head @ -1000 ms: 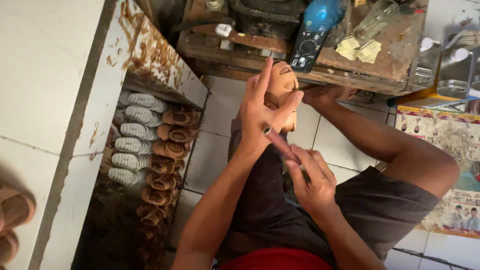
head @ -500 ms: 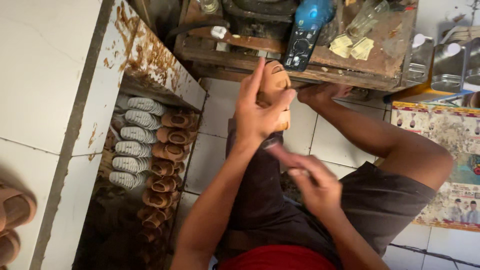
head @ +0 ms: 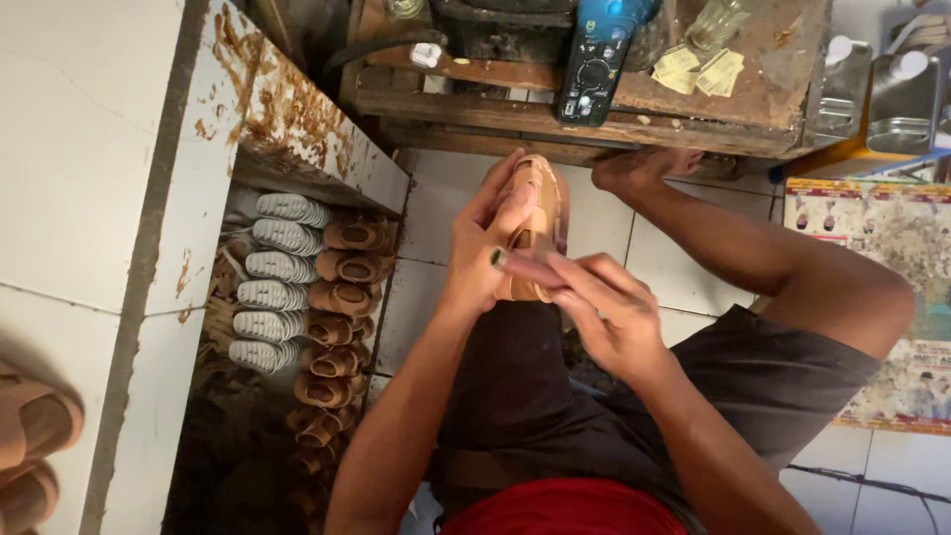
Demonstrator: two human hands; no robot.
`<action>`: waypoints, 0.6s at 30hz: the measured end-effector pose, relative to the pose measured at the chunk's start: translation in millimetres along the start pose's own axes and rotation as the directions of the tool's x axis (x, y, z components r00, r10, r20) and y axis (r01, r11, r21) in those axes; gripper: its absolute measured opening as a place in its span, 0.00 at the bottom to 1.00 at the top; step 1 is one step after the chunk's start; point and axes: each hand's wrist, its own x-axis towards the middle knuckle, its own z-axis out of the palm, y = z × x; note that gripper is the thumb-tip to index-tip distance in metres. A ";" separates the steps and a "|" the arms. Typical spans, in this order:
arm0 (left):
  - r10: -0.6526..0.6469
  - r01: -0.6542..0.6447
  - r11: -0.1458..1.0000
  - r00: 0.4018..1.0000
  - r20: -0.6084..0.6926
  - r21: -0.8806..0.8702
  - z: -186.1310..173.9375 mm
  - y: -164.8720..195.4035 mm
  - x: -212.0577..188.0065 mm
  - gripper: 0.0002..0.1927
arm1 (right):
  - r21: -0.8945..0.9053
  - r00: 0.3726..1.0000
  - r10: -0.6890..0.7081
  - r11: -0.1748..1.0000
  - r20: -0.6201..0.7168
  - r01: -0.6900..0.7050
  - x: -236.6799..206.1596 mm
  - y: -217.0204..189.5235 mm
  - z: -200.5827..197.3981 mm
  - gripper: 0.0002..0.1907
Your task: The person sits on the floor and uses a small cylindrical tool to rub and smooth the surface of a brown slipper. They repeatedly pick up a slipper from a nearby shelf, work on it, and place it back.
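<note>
A: Left hand (head: 485,263)?
B: Fingers wrapped round tan sandal (head: 535,223), held upright over lap, above tiled floor (head: 436,228).
A: Right hand (head: 604,312)?
B: Fingers pinched shut on sandal's lower edge. Sandal rows (head: 327,307) in shelf, person's left.

Both forearms reach forward from the bottom of the view and meet over the lap. The left hand (head: 490,248) is raised with fingers extended upward and the thumb spread, palm wrapped around what it holds. The right hand (head: 606,309) sits just beside it, fingers curled and pointing left, touching the left thumb.
</note>
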 end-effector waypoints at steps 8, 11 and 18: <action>0.015 -0.015 1.000 1.000 0.021 0.004 -4.7 -3.5 0.2 0.32 | -0.058 0.997 -0.035 0.998 -0.075 0.030 -2.9 -1.4 -14.3 0.19; -0.007 0.005 0.998 1.000 0.024 0.059 -3.1 -3.3 1.0 0.33 | -0.181 0.995 -0.093 0.979 0.020 0.095 -1.9 -1.7 -9.1 0.18; 0.113 -0.120 0.976 0.992 0.048 0.181 -3.9 -6.0 -2.2 0.29 | -0.169 0.999 -0.007 0.986 -0.048 -0.002 1.3 -0.9 -22.8 0.18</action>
